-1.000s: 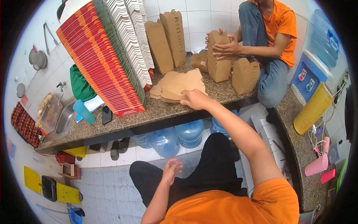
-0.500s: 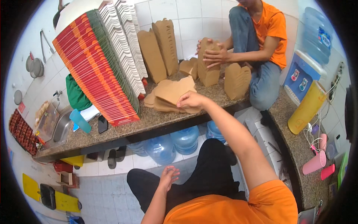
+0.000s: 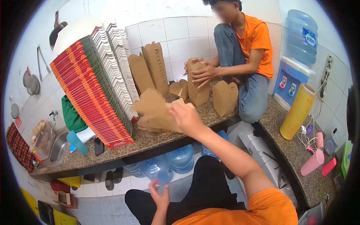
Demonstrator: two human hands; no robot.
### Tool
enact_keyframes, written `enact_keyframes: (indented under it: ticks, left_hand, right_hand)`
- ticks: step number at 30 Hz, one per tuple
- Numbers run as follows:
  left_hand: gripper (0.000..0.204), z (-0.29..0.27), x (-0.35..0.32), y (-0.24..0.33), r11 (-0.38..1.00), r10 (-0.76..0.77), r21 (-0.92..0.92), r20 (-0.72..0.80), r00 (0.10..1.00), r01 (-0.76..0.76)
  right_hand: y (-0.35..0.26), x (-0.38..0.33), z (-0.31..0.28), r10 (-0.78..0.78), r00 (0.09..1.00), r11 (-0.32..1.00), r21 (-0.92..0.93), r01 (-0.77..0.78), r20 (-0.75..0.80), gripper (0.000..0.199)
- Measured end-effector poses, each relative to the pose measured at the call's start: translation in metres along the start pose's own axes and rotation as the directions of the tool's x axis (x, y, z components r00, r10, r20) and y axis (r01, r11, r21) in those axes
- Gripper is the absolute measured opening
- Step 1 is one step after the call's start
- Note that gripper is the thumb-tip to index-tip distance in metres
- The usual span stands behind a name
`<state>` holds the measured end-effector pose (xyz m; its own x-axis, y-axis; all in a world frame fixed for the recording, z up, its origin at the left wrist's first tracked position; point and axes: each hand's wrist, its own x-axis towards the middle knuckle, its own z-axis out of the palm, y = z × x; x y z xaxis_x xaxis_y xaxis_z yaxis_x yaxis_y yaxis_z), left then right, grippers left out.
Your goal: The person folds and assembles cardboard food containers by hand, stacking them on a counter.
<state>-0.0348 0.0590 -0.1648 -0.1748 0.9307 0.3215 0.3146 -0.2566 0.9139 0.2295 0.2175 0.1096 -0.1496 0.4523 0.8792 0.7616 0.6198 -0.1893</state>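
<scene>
My right hand [image 3: 186, 119] is closed on the edge of a flat brown cardboard box blank [image 3: 152, 107], which is raised and smeared by motion. Under it, more flat blanks [image 3: 157, 125] lie piled on the granite counter. My left hand [image 3: 161, 198] is held over my lap with its fingers apart and nothing in it. Behind the pile, a co-worker's hands [image 3: 202, 75] are around a tall brown cardboard box [image 3: 198, 92]. An opened-out box [image 3: 225, 98] stands to the right of it, and a smaller brown piece [image 3: 179, 89] to the left.
A tall leaning stack of nested red and green boxes [image 3: 92, 93] stands at the left of the counter [image 3: 112, 155]. Tall brown stacks [image 3: 155, 67] are behind. A phone [image 3: 99, 146], blue cup [image 3: 77, 142] and sink [image 3: 59, 146] lie farther left. Water jugs [image 3: 180, 159] sit below.
My right hand has lifted a blank from the pile and tilted it up. My left hand has shifted slightly down and left. The whole view has also shifted a little.
</scene>
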Motion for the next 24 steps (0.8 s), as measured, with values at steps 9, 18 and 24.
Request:
enact_keyframes:
  ticks: [9,18,24]
  left_hand:
    - [0.093,-0.067,0.029,0.122,0.824,0.145,-0.553,-0.004,0.989,-0.123]
    - [0.031,-0.096,0.024,0.149,0.947,0.031,-0.247,0.709,0.705,0.206]
    - [0.050,-0.053,-0.001,0.146,0.904,-0.057,-0.344,0.490,0.870,0.253]
  right_hand:
    - [-0.075,-0.055,-0.115,-0.079,0.848,0.899,0.405,-0.166,0.524,0.014]
    - [-0.050,-0.102,-0.090,-0.025,0.765,0.906,0.338,-0.255,0.643,0.017]
    - [-0.102,-0.138,-0.052,-0.037,0.962,0.992,0.127,0.003,0.269,0.039]
